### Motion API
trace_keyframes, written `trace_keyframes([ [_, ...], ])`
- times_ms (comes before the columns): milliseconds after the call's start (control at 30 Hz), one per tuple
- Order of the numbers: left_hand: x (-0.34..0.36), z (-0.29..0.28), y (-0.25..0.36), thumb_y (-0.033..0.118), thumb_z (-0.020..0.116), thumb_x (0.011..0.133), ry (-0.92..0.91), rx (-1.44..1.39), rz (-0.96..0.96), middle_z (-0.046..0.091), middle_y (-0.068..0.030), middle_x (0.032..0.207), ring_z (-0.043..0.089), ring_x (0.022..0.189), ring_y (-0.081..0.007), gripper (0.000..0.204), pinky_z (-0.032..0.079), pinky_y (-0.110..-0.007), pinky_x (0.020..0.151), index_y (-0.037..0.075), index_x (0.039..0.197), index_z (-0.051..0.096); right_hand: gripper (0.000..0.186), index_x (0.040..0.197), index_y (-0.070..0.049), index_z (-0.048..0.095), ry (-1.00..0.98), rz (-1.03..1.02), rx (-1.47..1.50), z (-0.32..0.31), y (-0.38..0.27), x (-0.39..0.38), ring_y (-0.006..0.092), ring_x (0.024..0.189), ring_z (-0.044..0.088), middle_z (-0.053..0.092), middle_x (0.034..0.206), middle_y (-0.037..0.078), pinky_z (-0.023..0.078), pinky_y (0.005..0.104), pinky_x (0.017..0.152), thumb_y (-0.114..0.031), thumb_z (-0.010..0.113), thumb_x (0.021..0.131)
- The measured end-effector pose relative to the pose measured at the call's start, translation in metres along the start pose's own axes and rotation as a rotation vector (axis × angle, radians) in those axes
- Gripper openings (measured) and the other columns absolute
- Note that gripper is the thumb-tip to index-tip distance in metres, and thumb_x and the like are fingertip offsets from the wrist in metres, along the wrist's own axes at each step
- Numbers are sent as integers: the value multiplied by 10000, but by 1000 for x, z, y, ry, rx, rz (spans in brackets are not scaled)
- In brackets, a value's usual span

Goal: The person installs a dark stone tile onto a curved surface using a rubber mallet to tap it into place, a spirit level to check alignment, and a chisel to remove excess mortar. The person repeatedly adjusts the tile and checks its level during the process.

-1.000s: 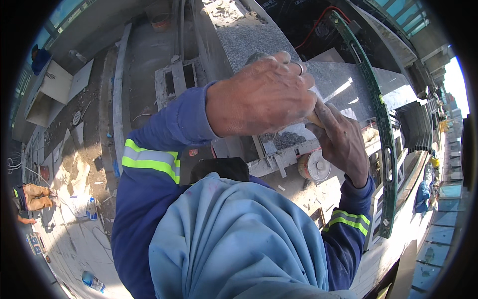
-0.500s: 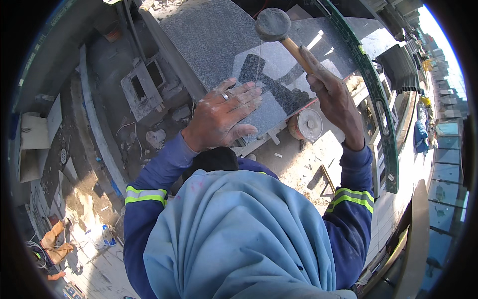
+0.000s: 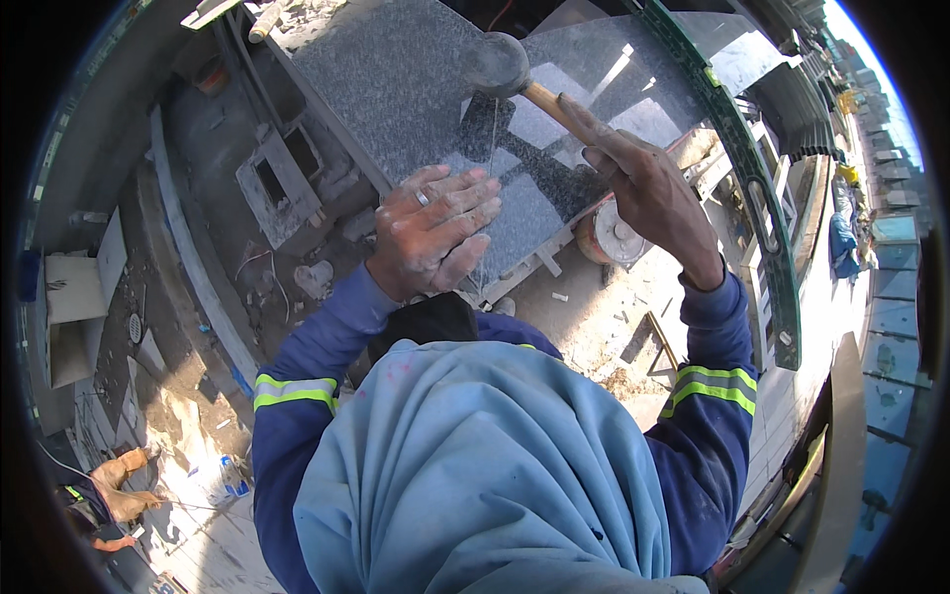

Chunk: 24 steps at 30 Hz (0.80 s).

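My right hand [image 3: 653,198] grips the wooden handle of a rubber mallet [image 3: 495,65]. The mallet's dark round head hovers over or rests on a speckled grey stone slab [image 3: 396,64]; which of the two I cannot tell. On the slab's near left part lies my left hand [image 3: 430,223], palm down, fingers stretched out and a ring on one of them. A thin pale string or line [image 3: 494,139] runs along the slab just right of those fingers.
Right of the slab lies a long green spirit level [image 3: 737,144]. A round, plaster-smeared bucket [image 3: 611,234] stands by the slab's near right edge. Dusty block frames [image 3: 277,188] are on the left. At lower left, brown work gear [image 3: 124,485] shows beside a reflective strip.
The mallet head has come lower and left in the picture, closer to my left hand. My left hand has drawn its fingers a little together and shifted slightly left.
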State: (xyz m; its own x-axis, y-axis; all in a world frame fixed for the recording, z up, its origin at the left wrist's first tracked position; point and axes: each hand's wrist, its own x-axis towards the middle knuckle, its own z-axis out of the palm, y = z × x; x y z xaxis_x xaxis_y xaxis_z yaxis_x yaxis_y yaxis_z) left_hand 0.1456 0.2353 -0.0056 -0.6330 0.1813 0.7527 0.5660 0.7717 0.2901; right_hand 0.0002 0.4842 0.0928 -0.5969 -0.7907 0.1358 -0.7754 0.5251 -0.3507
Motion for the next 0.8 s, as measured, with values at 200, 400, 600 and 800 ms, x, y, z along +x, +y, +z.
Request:
trace_keyframes([
  [200,2,-2,-3,220,691,908,-34,-20,9,777,-100,1224,715,1216,-272,255,501,-482,1089,93,1088,819,639,1631,-325,408,103,-98,67,15,15,-2,308,695,632,605,787,136,488,461,670,-119,594,1055],
  [400,1,-5,-1,217,579,939,-8,17,1,792,-115,1172,728,1193,-286,307,500,-478,1095,70,1057,822,561,1618,-169,437,-1,-54,45,10,18,4,384,913,734,740,1053,256,543,485,785,-137,569,1074],
  [600,9,-7,4,286,761,916,21,-40,12,800,-91,1092,751,1126,-266,205,541,-438,1032,101,983,818,650,1636,-308,400,5,-47,-5,17,13,-5,391,767,691,685,887,192,503,476,700,-138,605,1043],
  [800,69,-58,-100,275,741,961,277,-67,-507,737,-144,805,730,755,-311,257,555,-448,730,41,856,757,606,1633,-260,415,0,49,103,14,7,-4,420,894,737,740,1064,259,544,483,791,-146,588,1064],
])
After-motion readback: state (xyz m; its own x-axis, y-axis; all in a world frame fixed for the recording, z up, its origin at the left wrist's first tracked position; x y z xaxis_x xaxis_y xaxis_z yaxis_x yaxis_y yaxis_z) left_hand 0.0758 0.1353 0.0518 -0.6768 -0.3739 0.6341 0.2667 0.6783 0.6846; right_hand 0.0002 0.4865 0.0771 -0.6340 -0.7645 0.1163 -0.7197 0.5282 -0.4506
